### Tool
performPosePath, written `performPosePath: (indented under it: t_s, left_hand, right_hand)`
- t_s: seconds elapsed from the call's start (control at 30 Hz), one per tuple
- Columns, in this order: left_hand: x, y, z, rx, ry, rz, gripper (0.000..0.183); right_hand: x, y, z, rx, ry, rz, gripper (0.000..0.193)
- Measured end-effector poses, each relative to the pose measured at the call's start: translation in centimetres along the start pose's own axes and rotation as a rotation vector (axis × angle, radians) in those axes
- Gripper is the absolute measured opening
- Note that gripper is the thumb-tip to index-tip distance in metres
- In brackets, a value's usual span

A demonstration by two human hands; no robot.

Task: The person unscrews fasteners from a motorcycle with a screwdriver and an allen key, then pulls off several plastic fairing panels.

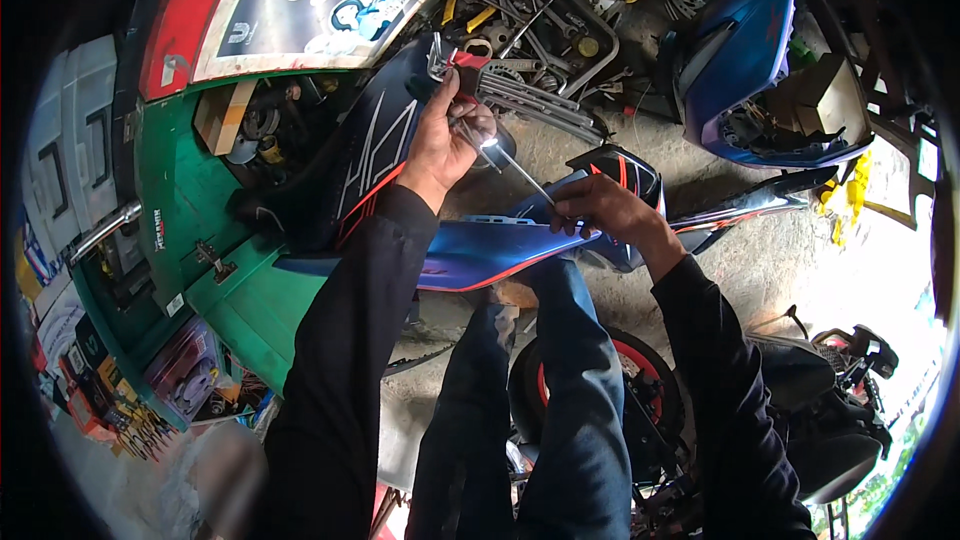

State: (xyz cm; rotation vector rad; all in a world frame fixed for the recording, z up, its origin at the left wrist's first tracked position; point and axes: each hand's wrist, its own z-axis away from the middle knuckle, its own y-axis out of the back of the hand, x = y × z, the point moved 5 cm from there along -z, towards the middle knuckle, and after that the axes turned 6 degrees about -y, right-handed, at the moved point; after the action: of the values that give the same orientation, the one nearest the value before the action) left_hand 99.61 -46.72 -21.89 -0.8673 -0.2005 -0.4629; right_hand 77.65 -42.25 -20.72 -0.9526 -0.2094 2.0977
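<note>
My left hand (445,145) is raised in front of me, its fingers closed on a red-and-black holder with several long metal bars (545,105), which look like a hex key set, reaching to the right. Below it, my right hand (605,212) grips the lower end of a thin metal rod (522,172). The rod slants up to the left hand, with a bright glint near its upper end. I cannot tell whether its upper end touches the left hand. Under both hands lies a blue-purple motorcycle panel (480,250) with an orange-red stripe, across my legs.
A green tool cabinet (190,200) with an open door stands at left. Wrenches and other tools (560,25) crowd the ground ahead. A dark fairing (375,130) and a blue fairing (735,80) lie farther out. A motorcycle wheel (650,365) with a red rim is near my legs.
</note>
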Motion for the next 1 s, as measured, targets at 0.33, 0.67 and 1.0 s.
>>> performPosePath:
  t_s: [0.33, 0.67, 1.0]
  left_hand:
    - [0.7, -0.8, 2.3, 0.056, -0.006, -0.008, 0.038]
    - [2.2, -2.2, 3.8, 0.109, -0.032, -0.076, 0.028]
    - [7.0, -1.1, 9.7, -0.442, -0.653, -1.537, 0.051]
  right_hand:
    - [-0.5, -1.6, 1.0, 0.003, -0.003, 0.016, 0.026]
    - [-0.4, -2.3, 3.4, 0.193, 0.034, -0.060, 0.027]
    - [-0.2, -8.1, 7.2, 0.389, 0.180, -0.222, 0.018]
